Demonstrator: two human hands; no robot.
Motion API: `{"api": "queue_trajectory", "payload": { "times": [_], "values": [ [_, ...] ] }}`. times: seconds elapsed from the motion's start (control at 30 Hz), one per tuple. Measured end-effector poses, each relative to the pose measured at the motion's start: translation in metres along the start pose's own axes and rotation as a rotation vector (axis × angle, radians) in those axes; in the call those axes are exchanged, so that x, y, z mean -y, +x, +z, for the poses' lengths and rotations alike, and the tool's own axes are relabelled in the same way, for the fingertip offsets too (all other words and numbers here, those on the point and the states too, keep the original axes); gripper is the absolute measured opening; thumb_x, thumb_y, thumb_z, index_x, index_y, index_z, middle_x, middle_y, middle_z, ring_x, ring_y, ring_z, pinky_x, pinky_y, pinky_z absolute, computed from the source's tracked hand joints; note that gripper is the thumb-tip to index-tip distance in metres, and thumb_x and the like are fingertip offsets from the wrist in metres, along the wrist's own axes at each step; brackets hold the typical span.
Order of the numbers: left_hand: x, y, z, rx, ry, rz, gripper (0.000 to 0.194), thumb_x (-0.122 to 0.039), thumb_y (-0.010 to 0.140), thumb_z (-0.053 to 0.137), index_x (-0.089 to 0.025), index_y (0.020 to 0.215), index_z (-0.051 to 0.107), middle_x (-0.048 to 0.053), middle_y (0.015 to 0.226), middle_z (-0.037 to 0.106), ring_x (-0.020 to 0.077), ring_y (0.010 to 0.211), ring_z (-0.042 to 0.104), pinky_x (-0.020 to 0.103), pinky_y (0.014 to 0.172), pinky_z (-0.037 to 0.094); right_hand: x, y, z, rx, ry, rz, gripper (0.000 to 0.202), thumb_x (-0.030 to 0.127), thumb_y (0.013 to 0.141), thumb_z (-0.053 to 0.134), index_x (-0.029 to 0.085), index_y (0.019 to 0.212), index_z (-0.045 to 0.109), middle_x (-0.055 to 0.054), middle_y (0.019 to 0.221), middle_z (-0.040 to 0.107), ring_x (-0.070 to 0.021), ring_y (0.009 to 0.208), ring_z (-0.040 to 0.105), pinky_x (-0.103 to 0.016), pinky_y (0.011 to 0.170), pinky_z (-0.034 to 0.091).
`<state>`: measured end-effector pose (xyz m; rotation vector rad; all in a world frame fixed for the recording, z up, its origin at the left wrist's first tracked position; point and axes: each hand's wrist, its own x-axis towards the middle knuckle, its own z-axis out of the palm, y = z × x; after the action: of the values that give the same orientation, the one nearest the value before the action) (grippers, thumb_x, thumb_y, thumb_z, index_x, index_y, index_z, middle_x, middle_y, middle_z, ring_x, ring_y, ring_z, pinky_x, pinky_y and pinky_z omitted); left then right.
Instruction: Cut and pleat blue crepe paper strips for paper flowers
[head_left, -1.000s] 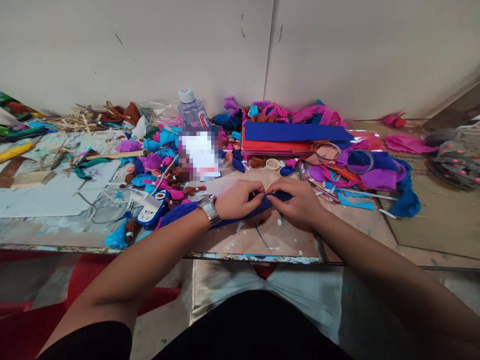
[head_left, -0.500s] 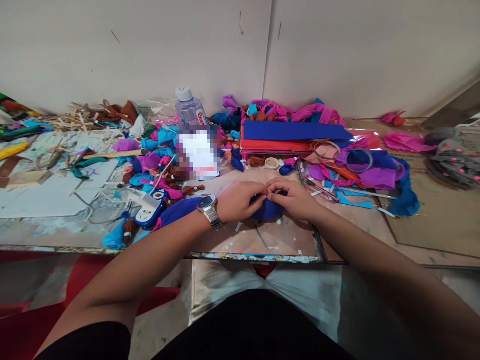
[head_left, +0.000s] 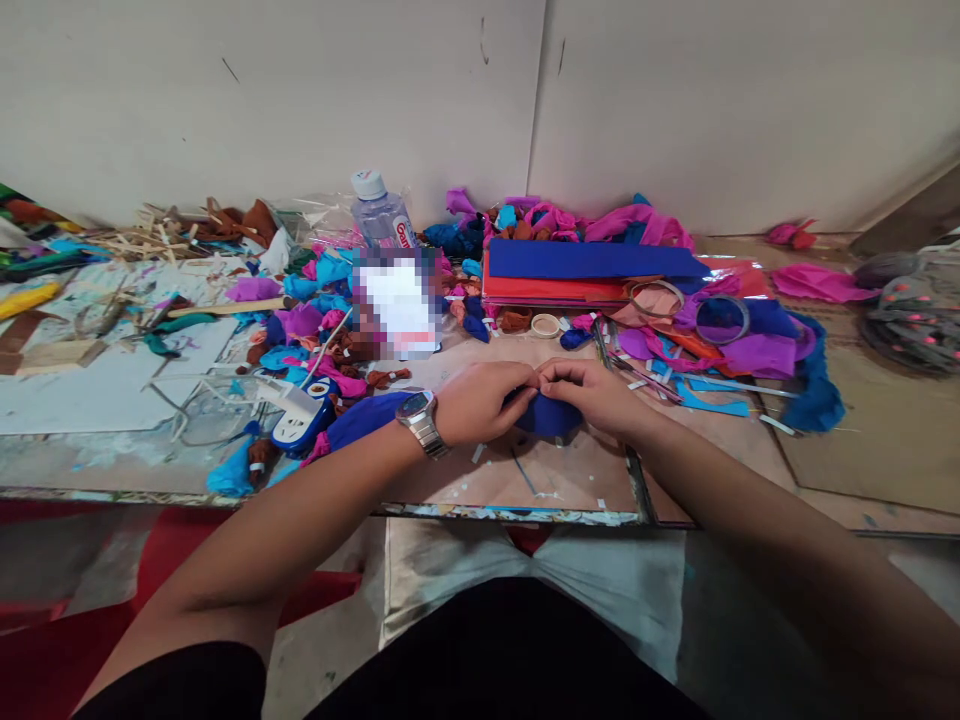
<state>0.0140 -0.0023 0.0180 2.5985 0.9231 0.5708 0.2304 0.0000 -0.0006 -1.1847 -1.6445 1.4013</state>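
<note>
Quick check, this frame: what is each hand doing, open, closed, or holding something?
Left hand: closed, pinching the dark blue crepe paper.
Right hand: closed, gripping the same paper.

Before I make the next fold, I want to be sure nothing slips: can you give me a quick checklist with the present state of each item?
1. Both hands on the blue paper: ok; left hand and right hand pinch it together at the top.
2. Paper gathered into a bunch between the hands: ok.
3. Brown board under the hands free of large things: ok, only small scraps.
4. Water bottle clear of the arms: ok, far back near the wall.
5. Tape rings within reach: ok, lying to the right.
6. Fold held tight inside the fingers: cannot tell, hidden.
</note>
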Motion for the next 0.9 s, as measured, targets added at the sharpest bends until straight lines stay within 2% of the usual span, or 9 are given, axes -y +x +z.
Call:
{"api": "queue_trajectory", "payload": {
  "times": [0.1,0.2,0.53,0.7,0.9],
  "values": [
    [0.0028,-0.0002,-0.0001,-0.008,-0.064,-0.019,0.023,-0.03,0.102,0.047,-0.018,0.098,0.066,0.004,0.086,0.071,0.0167,0.076,0.061,0.029,0.072,0.042,0.0029,0.0011,-0.0043,-0.026,-0.07,-0.085,0.019,0.038,0.076,0.067,0.02,0.073,0.073,-0.004,0.091,0.073,-0.0209,0.088,0.065,-0.032,0.081,0.048],
    [0.0043,-0.0004,-0.0002,-0.012,-0.087,-0.029,0.024,-0.031,0.102,0.047,-0.017,0.098,0.067,0.004,0.086,0.071,0.0166,0.076,0.06,0.029,0.073,0.043,0.0048,0.001,-0.0066,-0.027,-0.145,-0.146,0.018,0.036,0.077,0.068,0.019,0.073,0.074,-0.006,0.094,0.074,-0.0222,0.091,0.066,-0.034,0.086,0.047],
    [0.0009,-0.0006,0.0013,-0.007,-0.031,-0.023,0.023,-0.031,0.101,0.049,-0.017,0.099,0.068,0.005,0.089,0.072,0.0172,0.079,0.062,0.03,0.074,0.043,-0.0008,-0.0001,0.0007,-0.036,-0.101,-0.102,0.02,0.038,0.077,0.066,0.019,0.077,0.072,-0.003,0.085,0.071,-0.0201,0.083,0.063,-0.033,0.082,0.049],
    [0.0035,0.0002,0.0004,0.008,-0.038,-0.05,0.026,-0.033,0.103,0.048,-0.018,0.1,0.069,0.005,0.089,0.074,0.0174,0.078,0.063,0.03,0.073,0.042,0.0013,-0.0021,-0.0034,-0.023,-0.239,-0.205,0.016,0.034,0.081,0.066,0.019,0.083,0.074,-0.005,0.095,0.074,-0.022,0.092,0.066,-0.035,0.088,0.047],
    [0.0036,0.0,-0.0014,0.033,-0.128,-0.064,0.026,-0.035,0.102,0.05,-0.018,0.1,0.07,0.005,0.091,0.074,0.0166,0.078,0.063,0.03,0.074,0.044,0.0039,-0.003,-0.0049,-0.025,-0.341,-0.268,0.014,0.03,0.085,0.063,0.019,0.083,0.071,-0.005,0.093,0.073,-0.0209,0.09,0.065,-0.034,0.088,0.047]
  ]
}}
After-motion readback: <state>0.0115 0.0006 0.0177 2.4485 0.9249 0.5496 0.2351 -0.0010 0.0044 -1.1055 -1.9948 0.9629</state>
